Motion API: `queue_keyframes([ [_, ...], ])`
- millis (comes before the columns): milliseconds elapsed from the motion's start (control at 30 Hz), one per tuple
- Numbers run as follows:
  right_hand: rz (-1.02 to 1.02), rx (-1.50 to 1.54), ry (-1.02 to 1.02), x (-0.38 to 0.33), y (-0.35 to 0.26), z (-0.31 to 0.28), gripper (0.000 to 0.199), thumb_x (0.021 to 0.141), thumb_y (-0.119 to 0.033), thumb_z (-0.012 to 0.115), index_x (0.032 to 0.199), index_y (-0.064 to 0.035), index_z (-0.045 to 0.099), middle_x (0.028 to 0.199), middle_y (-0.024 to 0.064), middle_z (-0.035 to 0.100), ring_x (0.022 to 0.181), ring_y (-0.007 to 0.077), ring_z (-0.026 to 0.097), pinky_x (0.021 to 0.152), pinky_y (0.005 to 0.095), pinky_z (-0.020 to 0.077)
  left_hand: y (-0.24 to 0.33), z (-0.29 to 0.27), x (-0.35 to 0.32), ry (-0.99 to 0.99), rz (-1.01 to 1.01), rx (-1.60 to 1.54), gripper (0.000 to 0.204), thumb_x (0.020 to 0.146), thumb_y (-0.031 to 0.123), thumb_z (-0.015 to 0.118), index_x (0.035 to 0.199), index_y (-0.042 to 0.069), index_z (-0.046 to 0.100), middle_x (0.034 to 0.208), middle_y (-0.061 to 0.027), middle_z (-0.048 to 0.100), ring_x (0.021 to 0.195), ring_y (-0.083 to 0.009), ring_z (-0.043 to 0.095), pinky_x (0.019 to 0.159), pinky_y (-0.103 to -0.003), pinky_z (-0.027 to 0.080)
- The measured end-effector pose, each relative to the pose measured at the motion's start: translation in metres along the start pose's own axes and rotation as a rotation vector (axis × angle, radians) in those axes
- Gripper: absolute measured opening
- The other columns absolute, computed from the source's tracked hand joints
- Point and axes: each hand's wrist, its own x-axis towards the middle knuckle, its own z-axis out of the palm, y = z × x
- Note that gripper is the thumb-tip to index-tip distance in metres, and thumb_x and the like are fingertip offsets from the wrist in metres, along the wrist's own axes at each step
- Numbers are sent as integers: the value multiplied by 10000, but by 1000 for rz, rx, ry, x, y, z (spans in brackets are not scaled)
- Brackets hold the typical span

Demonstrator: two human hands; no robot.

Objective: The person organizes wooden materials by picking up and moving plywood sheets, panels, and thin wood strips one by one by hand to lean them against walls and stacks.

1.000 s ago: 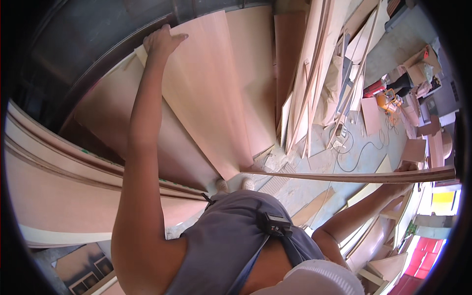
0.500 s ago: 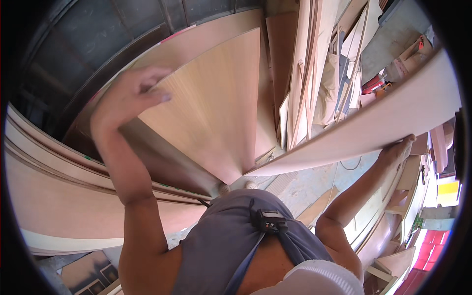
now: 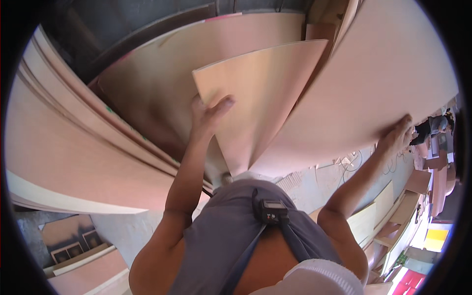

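Note:
My left hand [image 3: 210, 114] grips the left edge of a light wood-grained panel [image 3: 268, 81], thumb across its front face and fingers behind the edge. The panel stands on end, its lower part narrowing from view toward my feet. My right hand [image 3: 396, 136] holds the lower right edge of a large pale board [image 3: 368, 73], which tilts out to the right. Some of the right fingers are hidden at the board's edge. Behind the wood-grained panel, another broad board [image 3: 162, 61] leans against a dark wall.
Several large sheets [image 3: 83, 142] stand stacked on my left. Dark wall panelling [image 3: 118, 24] rises behind the boards. At the right lie timber frames and planks [image 3: 398, 216], with loose cables [image 3: 351, 164] on the floor. Smaller framed pieces [image 3: 73, 246] lie at lower left.
My left hand has come down and right, from above the wood-grained panel onto its left edge. That panel has shifted right. The right-hand board has swung leftward, showing more of its face.

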Motion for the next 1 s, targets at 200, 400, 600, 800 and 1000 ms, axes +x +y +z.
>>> queue_keyframes([
  [200, 0, 14, -126, -1, -4, 49, 374, 897, -351, 623, 1013, 5, 632, 922, 36, 629, 823, 91, 538, 726, 241, 437, 21, 43, -24, -51, -62, 321, 349, 740, 177, 799, 974, -23, 634, 880, -68, 655, 787, -124, 608, 689, -265, 501],
  [400, 232, 349, -459, -4, 7, 40, 458, 851, -257, 673, 1159, 58, 549, 1067, 85, 607, 1002, 170, 569, 884, 274, 421, 22, 51, -48, 292, 2, 143, 353, 787, 237, 763, 992, -22, 638, 898, -58, 656, 765, -129, 603, 672, -267, 496],
  [600, 439, 574, -920, 5, 153, 17, 757, 736, -225, 763, 1337, 7, 365, 1235, 106, 510, 1100, 228, 528, 958, 382, 436, 27, 85, -76, 224, 300, 872, 411, 863, 400, 654, 979, 6, 643, 827, -29, 633, 714, -82, 563, 677, -239, 472],
  [800, 382, 696, -907, -22, 132, 22, 581, 747, -234, 742, 1160, 101, 509, 1125, 172, 560, 1036, 264, 538, 938, 393, 424, 41, 118, -105, 481, -43, 202, 565, 805, 508, 677, 1029, -4, 593, 831, -74, 617, 762, -142, 572, 694, -274, 465],
  [1000, 342, 692, -928, -34, 146, 17, 654, 742, -306, 763, 1158, 121, 495, 1136, 189, 550, 1035, 285, 530, 920, 405, 428, 30, 142, -155, 610, 371, 728, 939, 530, 425, 887, 1206, -43, 431, 994, -195, 603, 939, -279, 607, 801, -356, 476],
])
